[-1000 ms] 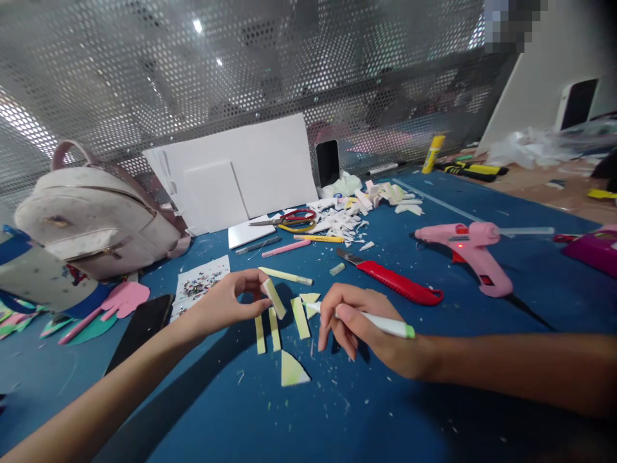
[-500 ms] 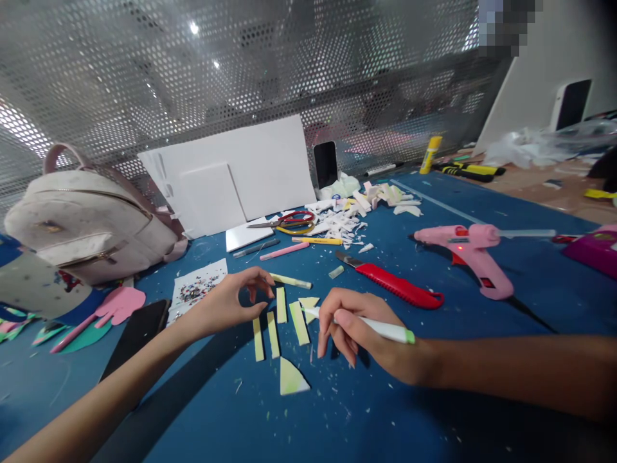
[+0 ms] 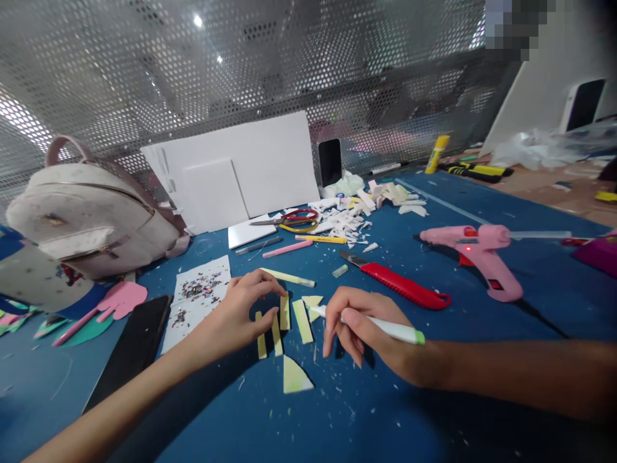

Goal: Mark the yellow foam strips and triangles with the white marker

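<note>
My right hand (image 3: 361,318) grips a white marker (image 3: 396,330) with a green end, its tip pointing left near a small yellow-green piece (image 3: 313,300). My left hand (image 3: 245,307) is open, thumb and fingers curved apart above several pale yellow strips (image 3: 303,321). Its index fingertip is at the top of one strip (image 3: 285,314); whether it touches cannot be made out. A quarter-round yellow-green piece (image 3: 295,376) lies closer to me. Just beyond the left fingers lies a yellow pen (image 3: 290,277), partly hidden by them.
A red utility knife (image 3: 407,285) with its blade out and a pink glue gun (image 3: 470,247) lie at right. Behind are scissors (image 3: 299,220), white scraps (image 3: 344,222) and white boards (image 3: 270,161). At left are a phone (image 3: 130,347), glittery paper (image 3: 193,292) and a backpack (image 3: 96,212).
My left hand has moved right, its fingers reaching over the strips. My right hand keeps its grip on the marker in nearly the same place. The view has shifted slightly.
</note>
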Demonstrator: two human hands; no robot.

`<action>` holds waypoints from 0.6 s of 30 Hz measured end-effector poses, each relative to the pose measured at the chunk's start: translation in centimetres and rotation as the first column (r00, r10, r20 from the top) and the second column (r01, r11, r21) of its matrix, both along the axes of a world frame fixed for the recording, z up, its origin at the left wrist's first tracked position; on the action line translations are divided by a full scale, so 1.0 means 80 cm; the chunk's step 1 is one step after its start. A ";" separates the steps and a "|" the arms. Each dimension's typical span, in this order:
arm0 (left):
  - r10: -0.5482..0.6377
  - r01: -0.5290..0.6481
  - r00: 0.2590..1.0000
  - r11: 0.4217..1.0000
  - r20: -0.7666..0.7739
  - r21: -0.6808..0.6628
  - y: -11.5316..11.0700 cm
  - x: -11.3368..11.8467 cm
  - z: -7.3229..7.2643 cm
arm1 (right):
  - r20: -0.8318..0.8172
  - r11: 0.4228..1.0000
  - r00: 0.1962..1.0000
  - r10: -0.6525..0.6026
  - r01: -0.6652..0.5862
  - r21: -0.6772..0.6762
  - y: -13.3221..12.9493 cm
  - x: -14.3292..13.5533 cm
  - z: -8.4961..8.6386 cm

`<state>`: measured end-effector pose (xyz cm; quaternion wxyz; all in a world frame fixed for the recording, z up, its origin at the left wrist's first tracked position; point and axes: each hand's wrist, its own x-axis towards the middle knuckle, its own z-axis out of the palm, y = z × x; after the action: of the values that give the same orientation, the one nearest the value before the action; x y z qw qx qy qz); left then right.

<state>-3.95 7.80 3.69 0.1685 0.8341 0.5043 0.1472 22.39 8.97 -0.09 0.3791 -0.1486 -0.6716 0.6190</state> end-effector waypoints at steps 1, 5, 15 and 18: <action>-0.007 0.007 1.000 1.000 0.009 0.005 -0.006 0.001 0.002 | 0.004 1.000 1.000 0.005 -0.005 -0.001 0.000 0.001 0.000; -0.022 0.020 0.999 0.999 0.037 0.036 -0.037 0.006 0.012 | 0.068 0.999 0.997 0.047 -0.048 0.008 -0.004 0.005 0.007; -0.081 0.081 0.995 0.997 -0.059 0.005 -0.085 0.015 -0.006 | 0.224 0.987 0.971 0.078 -0.108 0.122 -0.005 0.009 0.015; -0.086 0.087 0.995 0.996 -0.044 0.017 -0.084 0.021 -0.011 | 0.241 0.982 0.968 0.076 -0.114 0.148 -0.004 0.011 0.014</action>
<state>-2.28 1.07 2.83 0.1560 0.8596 0.4699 0.1262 23.29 8.64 1.03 0.2778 -0.1573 -0.7657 0.5583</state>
